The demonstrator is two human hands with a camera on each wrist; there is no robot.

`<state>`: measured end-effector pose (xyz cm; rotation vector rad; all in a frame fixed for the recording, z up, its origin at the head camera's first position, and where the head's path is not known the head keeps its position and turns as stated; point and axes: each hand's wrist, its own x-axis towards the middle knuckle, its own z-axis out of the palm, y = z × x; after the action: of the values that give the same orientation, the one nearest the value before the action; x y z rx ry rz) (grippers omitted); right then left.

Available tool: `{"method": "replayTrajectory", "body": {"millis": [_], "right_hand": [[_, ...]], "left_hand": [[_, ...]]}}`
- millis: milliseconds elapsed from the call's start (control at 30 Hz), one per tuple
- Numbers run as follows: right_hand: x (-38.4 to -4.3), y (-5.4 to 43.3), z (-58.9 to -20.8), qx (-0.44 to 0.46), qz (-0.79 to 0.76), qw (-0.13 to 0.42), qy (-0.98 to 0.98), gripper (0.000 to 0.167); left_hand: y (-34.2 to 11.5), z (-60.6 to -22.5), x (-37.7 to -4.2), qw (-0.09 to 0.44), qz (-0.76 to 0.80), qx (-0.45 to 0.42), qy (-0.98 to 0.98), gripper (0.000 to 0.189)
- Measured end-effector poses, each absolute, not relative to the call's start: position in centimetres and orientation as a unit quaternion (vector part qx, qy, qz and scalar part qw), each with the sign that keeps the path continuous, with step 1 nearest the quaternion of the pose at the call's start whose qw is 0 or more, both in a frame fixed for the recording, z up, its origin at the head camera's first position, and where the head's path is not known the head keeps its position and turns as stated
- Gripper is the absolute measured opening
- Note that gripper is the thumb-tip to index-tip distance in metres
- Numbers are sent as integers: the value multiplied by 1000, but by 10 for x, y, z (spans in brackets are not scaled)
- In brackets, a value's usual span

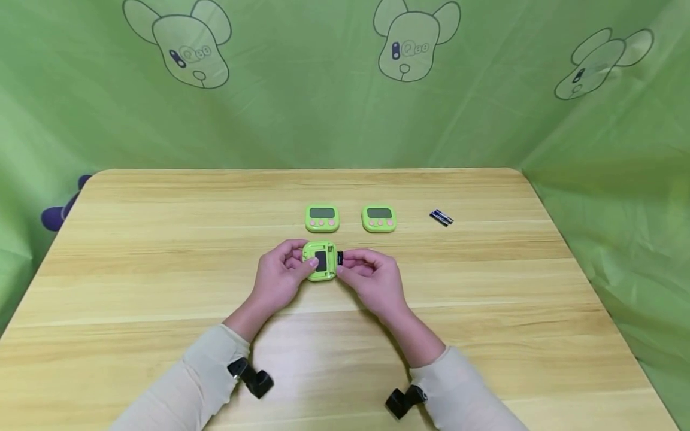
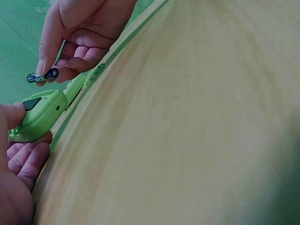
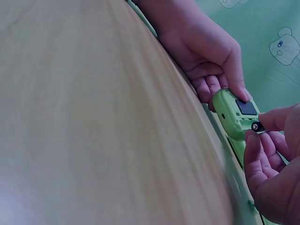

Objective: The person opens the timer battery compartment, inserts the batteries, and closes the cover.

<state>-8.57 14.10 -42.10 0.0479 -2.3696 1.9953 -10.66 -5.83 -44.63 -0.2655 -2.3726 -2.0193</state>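
Note:
A light green digital timer (image 1: 330,263) is turned back side up, and its battery slot shows uncovered along the right side. My left hand (image 1: 277,272) holds it by the left edge, the thumb lying on the dark rectangle on its back. Between thumb and fingers, my right hand (image 1: 378,282) pinches a small dark cylindrical battery (image 2: 43,76) beside the slot. From the right wrist view, one end of the battery (image 3: 257,126) faces the camera, close to the slot of the timer (image 3: 227,112). The fingers under the timer are partly hidden.
Two more green timers, one on the left (image 1: 321,218) and one on the right (image 1: 379,218), lie screen up beyond my hands. Farther right, small batteries (image 1: 441,217) lie side by side on the wooden table (image 1: 162,257). Green curtain (image 1: 302,120) hangs behind the table.

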Motion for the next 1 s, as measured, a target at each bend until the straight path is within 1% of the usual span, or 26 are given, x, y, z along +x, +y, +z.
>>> {"method": "replayTrajectory", "body": {"millis": [367, 600, 700, 767, 867, 1000], "right_hand": [[-85, 132, -423, 21, 632, 41, -774, 22], [-84, 128, -421, 41, 625, 63, -777, 17], [-85, 127, -422, 59, 607, 76, -789, 13], [-85, 128, -423, 70, 592, 80, -799, 13], [-85, 131, -427, 79, 582, 67, -806, 19], [-83, 133, -425, 68, 602, 21, -795, 31]], "left_hand": [[-56, -444, -106, -2, -652, -70, -755, 37], [-55, -412, -94, -3, -647, -75, -759, 34], [-55, -409, -92, 0, -646, -74, -759, 33], [-55, -408, -92, 1, -646, -72, -760, 32], [-55, -408, -92, -1, -644, -71, -762, 32], [-55, -420, -97, -5, -644, -66, -762, 34]]}}
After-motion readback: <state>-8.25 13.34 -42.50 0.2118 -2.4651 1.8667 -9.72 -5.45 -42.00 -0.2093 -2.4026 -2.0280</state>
